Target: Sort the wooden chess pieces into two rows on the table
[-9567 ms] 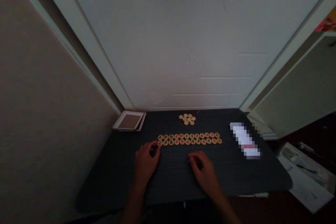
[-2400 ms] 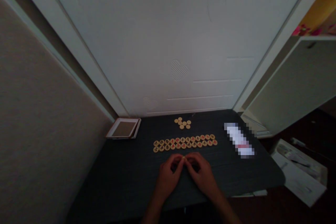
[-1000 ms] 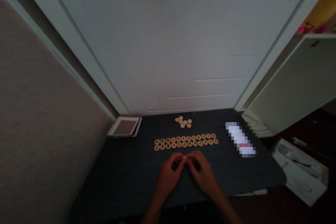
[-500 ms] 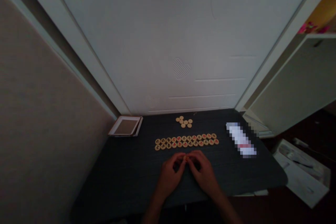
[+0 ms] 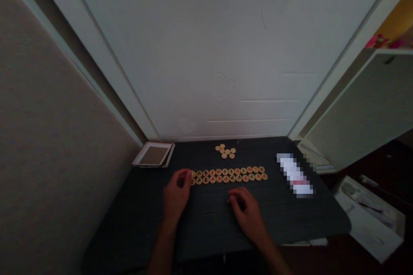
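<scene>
Two rows of round wooden chess pieces [image 5: 229, 175] with red and dark marks lie side by side across the dark table [image 5: 135, 219]. My left hand [image 5: 176, 193] is at the left end of the rows, its thumb and fingers pinched on the end piece [image 5: 192, 175]. My right hand [image 5: 247, 214] rests on the table in front of the rows, about mid-row. Its fingers are loosely bent and apart, with nothing in them. A small cluster of blank-faced pieces [image 5: 226, 151] sits behind the rows.
A shallow white-rimmed box [image 5: 153, 155] lies at the table's back left corner. A white oblong item [image 5: 294, 175], blurred out, lies at the right. A white door panel [image 5: 222, 51] stands behind the table, and papers [image 5: 368, 215] lie low on the right.
My hands were together at the table's middle, pinching one piece between them. They have parted: the left went to the left end of the rows, and the right stayed in front, now flat.
</scene>
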`<state>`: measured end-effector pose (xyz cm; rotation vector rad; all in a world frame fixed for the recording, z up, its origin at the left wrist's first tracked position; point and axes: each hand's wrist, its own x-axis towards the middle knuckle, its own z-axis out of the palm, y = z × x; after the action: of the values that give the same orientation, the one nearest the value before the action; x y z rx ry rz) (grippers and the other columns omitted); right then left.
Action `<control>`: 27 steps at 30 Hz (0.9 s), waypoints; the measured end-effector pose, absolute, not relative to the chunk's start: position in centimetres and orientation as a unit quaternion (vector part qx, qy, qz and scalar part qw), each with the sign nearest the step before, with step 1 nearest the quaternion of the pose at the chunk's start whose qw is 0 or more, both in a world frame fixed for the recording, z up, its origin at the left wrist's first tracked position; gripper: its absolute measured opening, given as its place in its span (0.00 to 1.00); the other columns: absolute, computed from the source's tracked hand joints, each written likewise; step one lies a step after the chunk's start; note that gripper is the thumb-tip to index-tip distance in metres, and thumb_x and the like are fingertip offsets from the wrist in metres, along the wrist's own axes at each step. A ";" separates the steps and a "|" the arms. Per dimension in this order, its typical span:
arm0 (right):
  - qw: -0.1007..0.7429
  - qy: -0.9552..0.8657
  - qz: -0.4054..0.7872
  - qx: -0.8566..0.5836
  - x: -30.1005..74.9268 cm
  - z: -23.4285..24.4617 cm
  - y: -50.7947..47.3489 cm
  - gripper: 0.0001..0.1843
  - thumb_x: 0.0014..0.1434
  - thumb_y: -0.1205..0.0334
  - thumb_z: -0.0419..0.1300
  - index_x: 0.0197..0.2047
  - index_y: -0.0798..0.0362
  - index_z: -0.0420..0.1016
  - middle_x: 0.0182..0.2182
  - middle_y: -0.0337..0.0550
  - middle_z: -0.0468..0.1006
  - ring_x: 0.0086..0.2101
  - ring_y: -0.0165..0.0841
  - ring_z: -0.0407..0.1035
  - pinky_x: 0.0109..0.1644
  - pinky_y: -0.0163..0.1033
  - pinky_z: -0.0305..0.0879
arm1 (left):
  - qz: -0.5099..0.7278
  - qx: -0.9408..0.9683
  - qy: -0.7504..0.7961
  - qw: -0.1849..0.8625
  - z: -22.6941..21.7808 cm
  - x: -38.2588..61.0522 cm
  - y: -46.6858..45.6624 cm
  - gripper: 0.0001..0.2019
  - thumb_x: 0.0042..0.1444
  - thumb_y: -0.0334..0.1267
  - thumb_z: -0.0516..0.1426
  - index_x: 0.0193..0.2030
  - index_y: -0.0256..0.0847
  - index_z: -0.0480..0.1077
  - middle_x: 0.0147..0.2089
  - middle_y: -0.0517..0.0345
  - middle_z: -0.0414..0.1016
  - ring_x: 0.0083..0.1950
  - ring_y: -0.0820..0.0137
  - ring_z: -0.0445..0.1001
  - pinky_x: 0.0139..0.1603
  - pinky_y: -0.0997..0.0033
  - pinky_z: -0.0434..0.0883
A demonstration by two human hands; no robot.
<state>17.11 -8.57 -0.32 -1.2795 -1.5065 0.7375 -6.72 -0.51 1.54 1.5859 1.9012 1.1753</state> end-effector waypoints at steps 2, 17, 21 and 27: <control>0.489 -0.624 0.304 -0.528 17.1 -0.3 -8.6 0.09 0.67 0.60 0.57 0.47 0.49 0.77 0.38 0.44 0.78 0.38 0.36 0.75 0.44 0.40 0.72 | 0.403 0.554 0.705 0.185 1.0 -8.6 0.8 0.16 0.60 0.53 0.56 0.45 0.44 0.75 0.40 0.54 0.83 0.42 0.60 0.81 0.45 0.62 0.75; 0.479 -0.633 0.290 -0.534 17.1 -0.6 -8.5 0.09 0.67 0.60 0.57 0.46 0.48 0.77 0.39 0.45 0.79 0.39 0.37 0.75 0.45 0.41 0.72 | 0.352 0.608 0.701 0.120 -1.3 -9.7 2.3 0.16 0.60 0.51 0.55 0.41 0.43 0.75 0.37 0.55 0.82 0.37 0.63 0.80 0.41 0.66 0.74; 0.478 -0.636 0.293 -0.531 17.1 -0.4 -8.5 0.08 0.67 0.60 0.57 0.46 0.48 0.77 0.40 0.45 0.78 0.40 0.37 0.75 0.45 0.40 0.72 | 0.352 0.614 0.699 0.101 -1.3 -9.7 2.1 0.16 0.60 0.51 0.54 0.41 0.42 0.75 0.39 0.53 0.81 0.37 0.63 0.79 0.42 0.65 0.74; 0.476 -0.637 0.292 -0.531 17.1 0.1 -8.5 0.08 0.67 0.61 0.57 0.45 0.48 0.77 0.39 0.44 0.78 0.40 0.37 0.74 0.45 0.41 0.71 | 0.351 0.624 0.693 0.084 -0.9 -9.6 1.7 0.15 0.61 0.49 0.54 0.41 0.43 0.75 0.39 0.53 0.80 0.37 0.62 0.79 0.43 0.64 0.73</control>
<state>17.08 -8.53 0.08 -1.2984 -1.5577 0.7130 -9.58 1.72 -0.95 1.8616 2.0698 1.0470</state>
